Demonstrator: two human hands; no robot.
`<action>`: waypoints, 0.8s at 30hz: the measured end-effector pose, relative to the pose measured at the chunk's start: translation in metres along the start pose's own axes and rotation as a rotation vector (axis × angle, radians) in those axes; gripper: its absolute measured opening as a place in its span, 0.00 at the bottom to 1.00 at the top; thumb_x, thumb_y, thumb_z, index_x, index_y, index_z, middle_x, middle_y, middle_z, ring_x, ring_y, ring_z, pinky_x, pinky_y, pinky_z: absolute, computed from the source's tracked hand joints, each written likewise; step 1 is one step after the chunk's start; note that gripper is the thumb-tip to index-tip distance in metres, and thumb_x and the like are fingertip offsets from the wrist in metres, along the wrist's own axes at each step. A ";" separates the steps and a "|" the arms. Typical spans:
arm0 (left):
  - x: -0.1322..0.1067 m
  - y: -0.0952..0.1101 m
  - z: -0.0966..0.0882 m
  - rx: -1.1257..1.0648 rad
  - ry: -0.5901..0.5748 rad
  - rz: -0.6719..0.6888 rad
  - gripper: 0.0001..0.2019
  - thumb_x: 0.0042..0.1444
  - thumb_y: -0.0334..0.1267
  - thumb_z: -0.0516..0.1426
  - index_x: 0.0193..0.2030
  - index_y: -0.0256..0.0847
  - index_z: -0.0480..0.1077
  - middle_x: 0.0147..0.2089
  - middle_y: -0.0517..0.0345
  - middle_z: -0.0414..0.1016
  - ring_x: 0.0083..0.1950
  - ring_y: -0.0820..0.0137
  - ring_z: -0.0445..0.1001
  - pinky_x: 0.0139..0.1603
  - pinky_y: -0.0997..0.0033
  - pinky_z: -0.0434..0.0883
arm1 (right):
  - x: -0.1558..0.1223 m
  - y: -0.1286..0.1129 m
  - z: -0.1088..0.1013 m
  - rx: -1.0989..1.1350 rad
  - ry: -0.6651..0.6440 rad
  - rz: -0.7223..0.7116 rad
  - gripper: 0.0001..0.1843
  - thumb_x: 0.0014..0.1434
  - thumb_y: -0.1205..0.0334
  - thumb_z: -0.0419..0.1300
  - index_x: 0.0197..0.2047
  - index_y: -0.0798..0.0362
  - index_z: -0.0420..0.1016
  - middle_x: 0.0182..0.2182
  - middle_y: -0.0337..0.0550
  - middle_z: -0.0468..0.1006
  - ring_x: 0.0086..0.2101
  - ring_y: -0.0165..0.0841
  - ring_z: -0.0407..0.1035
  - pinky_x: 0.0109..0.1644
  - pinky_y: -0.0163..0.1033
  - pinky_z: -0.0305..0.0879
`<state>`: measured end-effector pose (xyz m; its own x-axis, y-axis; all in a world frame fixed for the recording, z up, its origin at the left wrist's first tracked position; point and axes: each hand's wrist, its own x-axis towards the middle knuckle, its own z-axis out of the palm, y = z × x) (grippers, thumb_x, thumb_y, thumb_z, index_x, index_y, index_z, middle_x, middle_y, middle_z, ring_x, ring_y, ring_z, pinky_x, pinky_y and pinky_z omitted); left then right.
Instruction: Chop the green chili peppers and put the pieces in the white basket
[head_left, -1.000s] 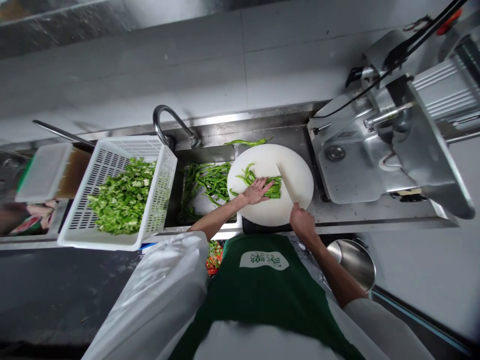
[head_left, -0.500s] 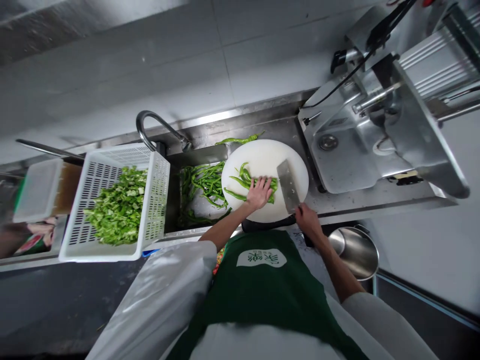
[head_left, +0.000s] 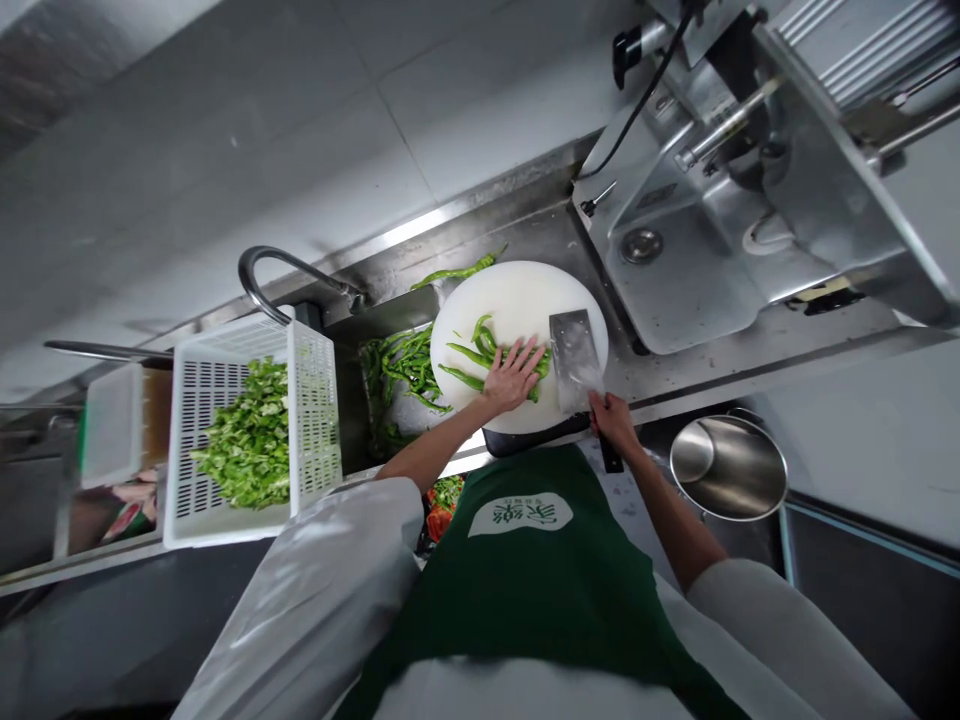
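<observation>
On a round white cutting board (head_left: 517, 290) lie several long green peppers (head_left: 480, 340). My left hand (head_left: 512, 375) rests on them with its fingers stretched out and spread, covering part of the bunch. My right hand (head_left: 613, 420) is closed around the dark handle of a cleaver (head_left: 571, 345). The cleaver's broad face is turned up toward me over the right part of the board, to the right of the peppers. Whether the blade touches the board I cannot tell.
Left of the board, a sink basin (head_left: 346, 400) holds many green peppers. A white basket (head_left: 315, 420) with chopped greens stands further left, near a curved faucet (head_left: 259, 262). Loose peppers (head_left: 457, 270) lie behind the board. A slicing machine (head_left: 675, 270) and a metal pot (head_left: 739, 465) are at right.
The cleaver has turned from a steep angle to a flatter one, showing its broad face. My left hand's fingers have spread wider on the peppers. The camera view has tilted.
</observation>
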<state>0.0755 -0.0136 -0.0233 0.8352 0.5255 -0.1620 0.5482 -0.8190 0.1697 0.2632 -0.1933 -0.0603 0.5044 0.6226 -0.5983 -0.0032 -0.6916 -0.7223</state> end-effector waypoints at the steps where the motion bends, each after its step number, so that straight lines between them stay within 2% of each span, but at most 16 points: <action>1: 0.000 0.001 -0.001 -0.001 -0.007 -0.001 0.30 0.76 0.44 0.42 0.82 0.48 0.47 0.83 0.57 0.44 0.84 0.58 0.40 0.81 0.41 0.43 | 0.001 -0.002 0.001 0.024 -0.005 0.001 0.25 0.66 0.35 0.56 0.30 0.45 0.59 0.16 0.32 0.67 0.16 0.29 0.62 0.21 0.35 0.59; 4: 0.000 0.002 -0.003 -0.011 -0.011 0.002 0.30 0.76 0.44 0.42 0.82 0.49 0.48 0.83 0.57 0.44 0.84 0.57 0.40 0.81 0.39 0.43 | 0.002 -0.005 0.001 0.074 -0.031 0.005 0.25 0.65 0.35 0.57 0.31 0.45 0.57 0.16 0.32 0.66 0.16 0.29 0.62 0.19 0.35 0.58; 13: 0.001 0.000 -0.002 -0.039 0.007 0.021 0.30 0.75 0.43 0.43 0.82 0.49 0.47 0.83 0.59 0.45 0.84 0.57 0.39 0.81 0.39 0.42 | -0.006 0.006 0.007 0.018 -0.056 -0.014 0.25 0.64 0.34 0.55 0.30 0.44 0.56 0.15 0.31 0.64 0.14 0.29 0.61 0.19 0.35 0.57; 19: 0.003 -0.002 0.000 -0.048 -0.004 0.018 0.31 0.75 0.43 0.43 0.82 0.48 0.47 0.83 0.59 0.43 0.84 0.57 0.38 0.82 0.38 0.41 | -0.020 0.001 0.017 -0.111 -0.019 0.006 0.27 0.66 0.33 0.54 0.33 0.49 0.68 0.15 0.37 0.68 0.18 0.34 0.66 0.23 0.36 0.62; 24: 0.006 -0.005 0.004 -0.050 0.011 0.053 0.30 0.76 0.44 0.41 0.82 0.45 0.48 0.83 0.58 0.41 0.84 0.56 0.37 0.82 0.37 0.40 | -0.033 -0.009 0.030 -0.171 0.003 0.043 0.25 0.68 0.38 0.52 0.38 0.52 0.74 0.16 0.39 0.69 0.21 0.36 0.68 0.25 0.37 0.64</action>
<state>0.0777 -0.0070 -0.0295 0.8633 0.4845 -0.1414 0.5047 -0.8332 0.2259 0.2208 -0.1969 -0.0444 0.5091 0.5904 -0.6263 0.1218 -0.7698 -0.6266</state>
